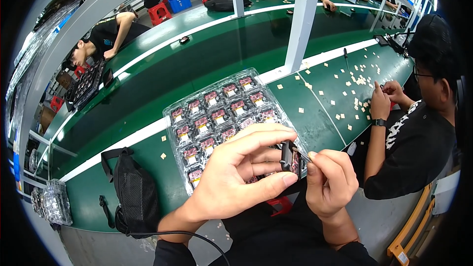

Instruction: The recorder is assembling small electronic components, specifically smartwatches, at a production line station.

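My left hand (229, 172) grips a small black electronic housing (286, 157) between thumb and fingers, tilted so that its open side with a circuit board faces right. My right hand (332, 182) pinches thin metal tweezers (303, 156), their tip at the housing's open side. What the tip touches is too small to make out. Under and beyond my left hand lies a clear plastic tray (172, 135) on the green bench, its pockets holding several similar units with reddish boards. My left hand and forearm cover part of the tray.
A black bag (135, 187) with straps lies left; a black cable (197, 236) crosses my left forearm. Small pale squares (362, 81) and a screwdriver (346, 59) lie right. A co-worker (419, 133) sits close there. A white post (301, 24) stands ahead beside the green conveyor (221, 44).
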### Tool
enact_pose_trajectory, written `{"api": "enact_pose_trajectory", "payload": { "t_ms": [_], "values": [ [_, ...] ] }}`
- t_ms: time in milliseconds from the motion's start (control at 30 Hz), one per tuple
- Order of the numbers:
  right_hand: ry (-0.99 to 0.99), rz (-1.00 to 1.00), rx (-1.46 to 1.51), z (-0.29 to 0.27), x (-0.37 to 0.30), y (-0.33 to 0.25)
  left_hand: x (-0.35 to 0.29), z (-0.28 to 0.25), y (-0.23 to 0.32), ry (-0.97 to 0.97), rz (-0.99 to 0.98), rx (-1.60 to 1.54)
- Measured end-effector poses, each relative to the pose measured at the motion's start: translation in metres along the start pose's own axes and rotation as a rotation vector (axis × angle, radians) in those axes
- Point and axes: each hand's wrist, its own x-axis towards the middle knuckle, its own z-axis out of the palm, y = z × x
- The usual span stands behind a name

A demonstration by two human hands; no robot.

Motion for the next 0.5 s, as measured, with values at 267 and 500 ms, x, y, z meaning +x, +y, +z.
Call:
{"api": "enact_pose_trajectory", "payload": {
  "t_ms": [267,500],
  "values": [
    [0.036,0.009,-0.020,0.0057,-0.0048,-0.0013,-0.0005,0.0014,-0.0013,0.001,-0.008,-0.020],
    [0.034,0.069,-0.018,0.0072,-0.0049,-0.0071,-0.0010,0.0048,-0.0028,0.029,0.029,0.049]
  ]
}}
